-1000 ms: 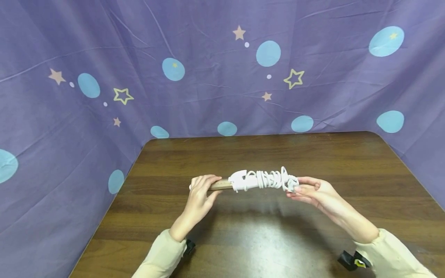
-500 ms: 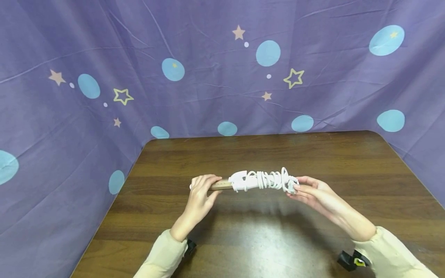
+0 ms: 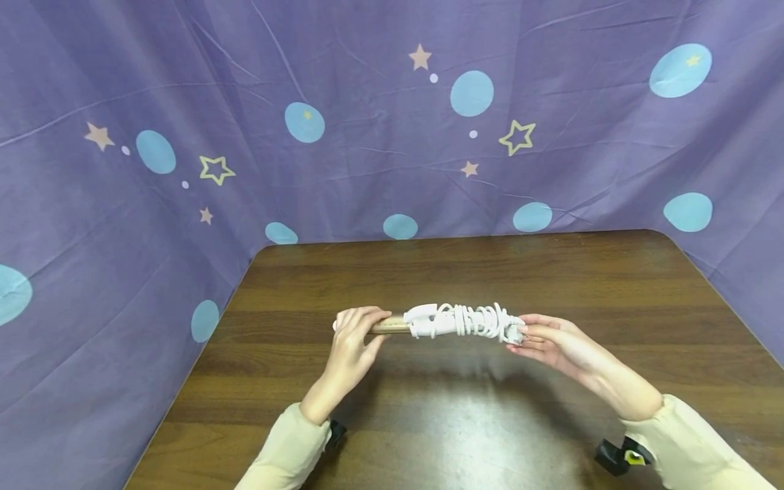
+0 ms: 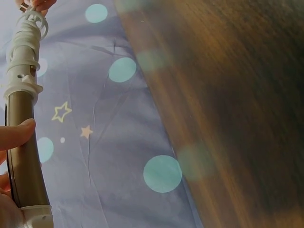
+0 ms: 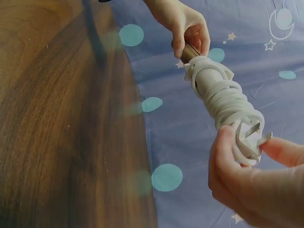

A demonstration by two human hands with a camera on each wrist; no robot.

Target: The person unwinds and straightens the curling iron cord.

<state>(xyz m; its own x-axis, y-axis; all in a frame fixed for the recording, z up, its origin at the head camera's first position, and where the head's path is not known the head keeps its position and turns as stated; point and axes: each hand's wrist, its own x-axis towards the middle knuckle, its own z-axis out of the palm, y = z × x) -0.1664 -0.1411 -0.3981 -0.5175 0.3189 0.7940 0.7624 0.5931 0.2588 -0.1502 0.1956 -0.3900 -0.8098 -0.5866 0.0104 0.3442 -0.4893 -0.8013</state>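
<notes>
A curling iron with a gold barrel and a white handle is held up level above the table. My left hand grips the barrel, thumb below and fingers over the top. In the left wrist view a white cap ends the barrel beside that hand. A white cord winds in several loops around the handle. At its far end my right hand pinches the plug, whose metal prongs show in the right wrist view among the last loops.
Beneath both hands lies a dark brown wooden table, with light glaring off its near middle. A purple curtain with stars and blue dots hangs behind it and along the sides. Black wrist mounts sit at the sleeves.
The large loop standing up near the plug has drawn down closer to the handle, and the right hand has shifted slightly with the plug. The left hand keeps its place on the barrel.
</notes>
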